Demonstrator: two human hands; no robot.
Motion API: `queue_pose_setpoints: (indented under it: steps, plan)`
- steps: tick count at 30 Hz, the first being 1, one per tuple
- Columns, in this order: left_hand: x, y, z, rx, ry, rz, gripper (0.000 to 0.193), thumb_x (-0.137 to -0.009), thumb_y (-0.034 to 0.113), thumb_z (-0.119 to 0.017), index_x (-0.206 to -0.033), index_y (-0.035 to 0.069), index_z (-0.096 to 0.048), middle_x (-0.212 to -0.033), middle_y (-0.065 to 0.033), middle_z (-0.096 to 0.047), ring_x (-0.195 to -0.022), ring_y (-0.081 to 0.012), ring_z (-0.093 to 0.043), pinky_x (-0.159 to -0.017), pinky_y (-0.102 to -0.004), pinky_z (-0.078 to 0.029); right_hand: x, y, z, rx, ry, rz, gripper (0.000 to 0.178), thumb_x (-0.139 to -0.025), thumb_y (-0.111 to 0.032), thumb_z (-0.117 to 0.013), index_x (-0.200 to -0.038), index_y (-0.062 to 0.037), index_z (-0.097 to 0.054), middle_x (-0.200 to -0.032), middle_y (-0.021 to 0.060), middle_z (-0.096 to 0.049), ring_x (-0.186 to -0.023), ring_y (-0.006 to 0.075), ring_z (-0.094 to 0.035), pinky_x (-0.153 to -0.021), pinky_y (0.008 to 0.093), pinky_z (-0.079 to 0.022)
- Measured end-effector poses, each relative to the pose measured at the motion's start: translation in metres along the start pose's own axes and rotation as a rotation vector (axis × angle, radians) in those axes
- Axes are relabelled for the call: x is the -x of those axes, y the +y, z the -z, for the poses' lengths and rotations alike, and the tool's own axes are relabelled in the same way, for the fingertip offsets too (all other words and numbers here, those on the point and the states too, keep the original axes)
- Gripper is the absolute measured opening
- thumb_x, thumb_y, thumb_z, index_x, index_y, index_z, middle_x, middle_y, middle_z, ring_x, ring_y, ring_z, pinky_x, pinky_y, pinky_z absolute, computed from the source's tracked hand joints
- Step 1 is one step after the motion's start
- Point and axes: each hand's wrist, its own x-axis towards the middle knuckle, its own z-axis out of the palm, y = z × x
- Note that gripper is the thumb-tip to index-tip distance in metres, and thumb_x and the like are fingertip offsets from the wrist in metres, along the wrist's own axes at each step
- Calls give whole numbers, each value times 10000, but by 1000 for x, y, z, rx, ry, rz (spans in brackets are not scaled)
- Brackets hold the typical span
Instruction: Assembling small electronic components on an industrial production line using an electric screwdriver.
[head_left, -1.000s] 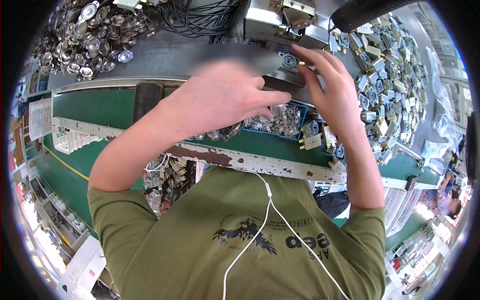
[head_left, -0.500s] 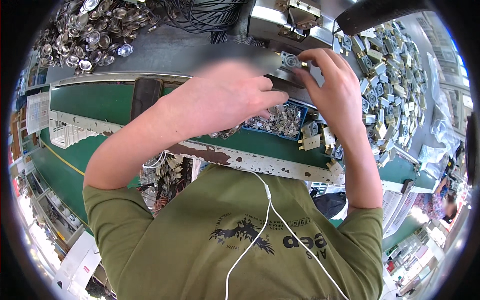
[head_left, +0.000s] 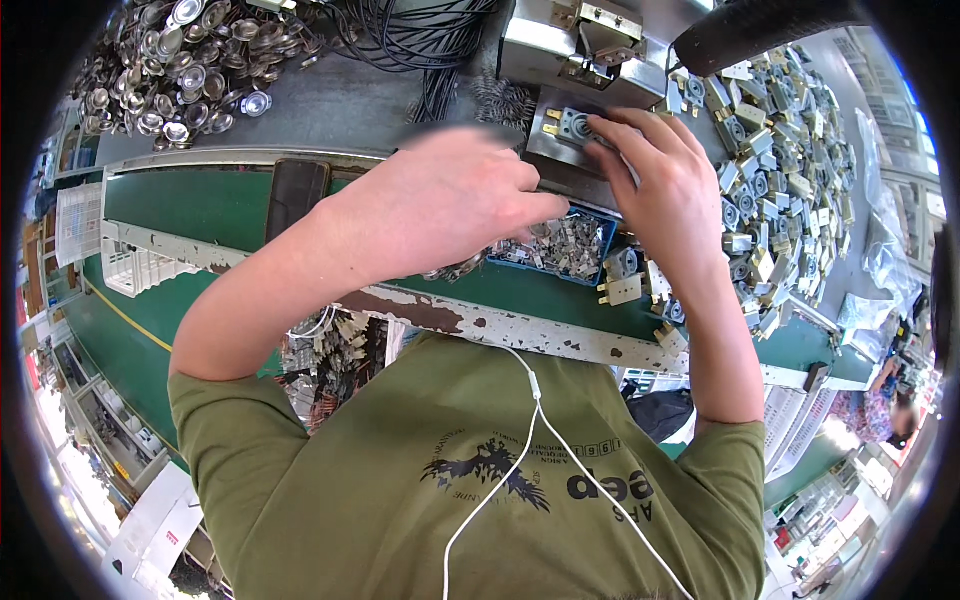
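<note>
My right hand (head_left: pixel 660 170) has its fingertips on the right end of a small pale block-shaped part (head_left: pixel 572 125) with a round centre. Two brass tabs stick out at the part's left end, and it lies on a flat metal block (head_left: pixel 553 152). My left hand (head_left: pixel 465 190) is closed with its fingers bent, to the left of that part. Its fingertips hover by a blue bin (head_left: pixel 545 270) of small metal pieces (head_left: pixel 565 245). Whatever the left fingers hold is hidden, and a blurred patch covers the area above the knuckles.
A metal fixture (head_left: pixel 590 50) stands behind the block, with a black cylinder (head_left: pixel 765 35) beside it. Many similar block parts (head_left: pixel 760 180) are heaped at right. Round metal cups (head_left: pixel 185 75) and black cables (head_left: pixel 410 40) lie at far left. A dark phone-like slab (head_left: pixel 297 190) rests near the edge.
The blurred dark shape that reached from my left hand to the block part has drawn back, uncovering the part's brass tabs. My right fingers have shifted slightly left over the part.
</note>
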Motion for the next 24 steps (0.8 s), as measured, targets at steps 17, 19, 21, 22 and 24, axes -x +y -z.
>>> queue_pose_setpoints:
  steps: [17,19,21,22,24]
  plan:
    - [2,-4,-7,28,66,-38,168,-801,203,-766,-901,93,-686,-787,-54,-688,-854,-262,-727,-761,-392,-563,-22,-10,4,142,-107,13,189,-900,-88,-691,-1072,-44,-756,-1026,100,-737,-968,308,-689,-871,408,-557]
    - [2,-5,-8,34,60,-34,170,-803,202,-765,-907,94,-685,-783,-55,-687,-851,-263,-728,-756,-392,-564,-23,-10,2,111,-93,46,205,-900,-78,-686,-1091,-44,-752,-1022,103,-736,-966,316,-686,-872,411,-556]
    - [2,-8,-10,42,53,-33,172,-805,201,-764,-913,94,-684,-779,-55,-687,-849,-265,-729,-750,-392,-565,-20,-10,6,84,-117,-5,279,-902,-110,-707,-1176,-58,-727,-1074,121,-729,-993,328,-686,-888,412,-555]
    - [3,-7,-8,34,73,-40,170,-817,207,-760,-921,96,-683,-772,-60,-684,-841,-269,-728,-746,-394,-564,-17,-12,10,56,-128,-50,363,-905,-142,-727,-1261,-73,-702,-1126,138,-722,-1019,340,-686,-904,413,-555]
    - [6,-5,-4,17,92,-49,169,-829,212,-755,-929,98,-682,-764,-64,-680,-833,-273,-726,-742,-395,-562,2,-11,11,71,-102,-55,472,-901,-177,-751,-1353,-93,-642,-1190,158,-702,-1062,357,-680,-926,419,-552]
